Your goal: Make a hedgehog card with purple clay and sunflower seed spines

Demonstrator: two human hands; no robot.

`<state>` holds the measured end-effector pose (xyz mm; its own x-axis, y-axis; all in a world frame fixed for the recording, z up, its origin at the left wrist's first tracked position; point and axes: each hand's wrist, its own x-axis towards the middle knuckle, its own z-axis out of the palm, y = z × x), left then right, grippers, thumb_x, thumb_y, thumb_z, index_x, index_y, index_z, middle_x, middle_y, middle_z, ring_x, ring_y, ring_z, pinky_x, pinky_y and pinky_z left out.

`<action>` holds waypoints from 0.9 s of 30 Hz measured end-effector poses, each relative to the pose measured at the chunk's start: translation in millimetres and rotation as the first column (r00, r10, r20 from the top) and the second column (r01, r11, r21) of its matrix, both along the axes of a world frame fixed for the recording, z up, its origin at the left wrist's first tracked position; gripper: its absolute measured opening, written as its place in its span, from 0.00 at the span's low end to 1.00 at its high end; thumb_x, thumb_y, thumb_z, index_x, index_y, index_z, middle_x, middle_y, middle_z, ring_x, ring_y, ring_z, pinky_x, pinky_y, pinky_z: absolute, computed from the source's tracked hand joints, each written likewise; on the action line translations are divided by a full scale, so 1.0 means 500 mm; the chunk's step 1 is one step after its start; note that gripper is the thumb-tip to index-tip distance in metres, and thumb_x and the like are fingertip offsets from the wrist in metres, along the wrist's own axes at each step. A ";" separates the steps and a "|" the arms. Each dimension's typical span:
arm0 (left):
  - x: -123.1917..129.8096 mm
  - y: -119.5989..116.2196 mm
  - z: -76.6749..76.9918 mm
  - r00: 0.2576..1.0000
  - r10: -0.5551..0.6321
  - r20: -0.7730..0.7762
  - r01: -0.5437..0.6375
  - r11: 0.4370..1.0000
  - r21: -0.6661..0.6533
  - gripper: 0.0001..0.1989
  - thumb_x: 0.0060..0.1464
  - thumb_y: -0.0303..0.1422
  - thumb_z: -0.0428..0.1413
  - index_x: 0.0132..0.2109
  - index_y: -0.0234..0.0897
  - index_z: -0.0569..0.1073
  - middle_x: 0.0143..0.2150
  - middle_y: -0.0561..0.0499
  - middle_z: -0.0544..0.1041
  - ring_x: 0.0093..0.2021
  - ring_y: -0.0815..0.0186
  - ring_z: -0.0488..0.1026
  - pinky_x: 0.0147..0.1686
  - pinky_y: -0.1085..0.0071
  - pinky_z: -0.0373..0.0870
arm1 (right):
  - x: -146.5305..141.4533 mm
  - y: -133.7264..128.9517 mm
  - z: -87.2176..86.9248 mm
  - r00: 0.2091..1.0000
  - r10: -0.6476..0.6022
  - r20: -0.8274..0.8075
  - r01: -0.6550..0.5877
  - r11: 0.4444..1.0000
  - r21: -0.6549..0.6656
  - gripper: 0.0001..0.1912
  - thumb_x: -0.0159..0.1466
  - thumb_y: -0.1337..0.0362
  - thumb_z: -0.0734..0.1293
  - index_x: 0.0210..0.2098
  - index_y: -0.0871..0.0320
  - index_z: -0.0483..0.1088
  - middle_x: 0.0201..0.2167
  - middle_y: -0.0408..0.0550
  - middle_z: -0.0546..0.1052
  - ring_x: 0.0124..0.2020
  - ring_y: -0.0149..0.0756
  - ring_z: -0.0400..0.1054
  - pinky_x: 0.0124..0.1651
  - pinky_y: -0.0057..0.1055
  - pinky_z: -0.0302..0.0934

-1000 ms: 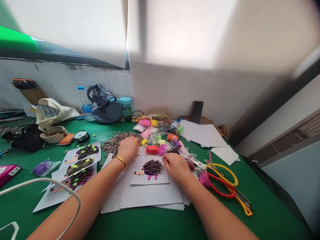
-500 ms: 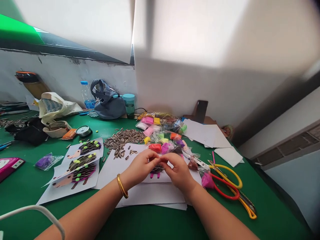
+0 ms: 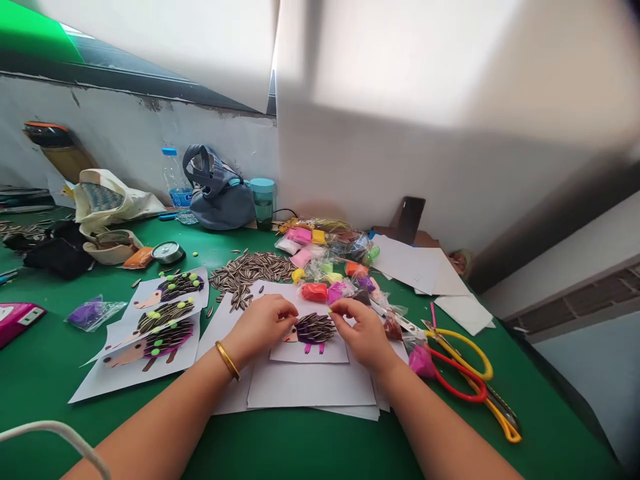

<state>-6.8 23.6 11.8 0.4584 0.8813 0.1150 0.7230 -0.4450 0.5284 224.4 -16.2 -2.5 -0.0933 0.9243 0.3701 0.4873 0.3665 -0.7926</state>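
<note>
A hedgehog picture [image 3: 315, 330] lies on white paper in front of me, with a back of striped sunflower seeds, a pinkish face and magenta legs. At its left, by the face, is my left hand [image 3: 267, 330]; thumb and fingertips are drawn together, and what they hold, if anything, cannot be made out. My right hand [image 3: 363, 333] is over the picture's right side, pinching a tiny yellow-green bit of clay [image 3: 330, 311] between thumb and forefinger. Several similar hedgehog pictures [image 3: 170, 313], dotted with light green balls, lie overlapping on the left.
Loose sunflower seeds [image 3: 255, 267] are heaped behind the paper. Bagged coloured clay [image 3: 314, 292] is scattered beyond my hands. On the right lie scissors [image 3: 463, 383] with red and yellow handles. A blue-grey bag [image 3: 220, 203], a bottle [image 3: 176, 180] and a phone [image 3: 411, 219] stand by the wall.
My hands, fingertips together before, have moved apart to either side of the hedgehog picture. Its seed-covered back and face now show between them. The camera view has shifted slightly.
</note>
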 end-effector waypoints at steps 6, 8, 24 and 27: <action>0.007 0.003 -0.007 0.997 -0.030 -0.072 0.034 0.998 0.053 0.08 0.54 0.31 0.54 0.36 0.41 0.79 0.34 0.50 0.77 0.39 0.63 0.72 0.39 0.68 0.64 | -0.002 0.007 -0.009 0.998 -0.004 0.056 0.004 1.000 -0.006 0.05 0.62 0.65 0.64 0.36 0.55 0.72 0.34 0.46 0.76 0.37 0.37 0.69 0.43 0.33 0.63; 0.009 0.003 -0.008 0.996 -0.044 -0.077 0.049 0.997 0.062 0.08 0.54 0.30 0.54 0.35 0.40 0.79 0.34 0.50 0.77 0.38 0.63 0.71 0.39 0.69 0.64 | -0.005 0.008 -0.010 0.997 -0.003 0.072 0.003 1.000 -0.001 0.05 0.62 0.65 0.64 0.36 0.55 0.72 0.34 0.46 0.76 0.37 0.37 0.69 0.43 0.33 0.63; 0.014 -0.006 -0.006 0.998 -0.024 -0.055 0.030 0.993 0.113 0.10 0.57 0.32 0.51 0.35 0.40 0.77 0.34 0.48 0.77 0.39 0.61 0.72 0.39 0.67 0.65 | 0.069 0.018 0.023 0.930 0.073 0.360 0.052 0.944 -0.327 0.06 0.59 0.63 0.65 0.33 0.53 0.74 0.31 0.43 0.79 0.30 0.35 0.70 0.31 0.29 0.60; 0.012 -0.002 -0.012 0.998 0.014 -0.056 -0.008 0.996 0.091 0.11 0.58 0.32 0.50 0.34 0.39 0.76 0.34 0.48 0.77 0.38 0.61 0.72 0.39 0.68 0.65 | 0.066 0.015 0.027 0.911 0.100 0.400 0.056 0.931 -0.362 0.05 0.58 0.64 0.65 0.32 0.52 0.74 0.30 0.42 0.79 0.29 0.35 0.70 0.29 0.29 0.58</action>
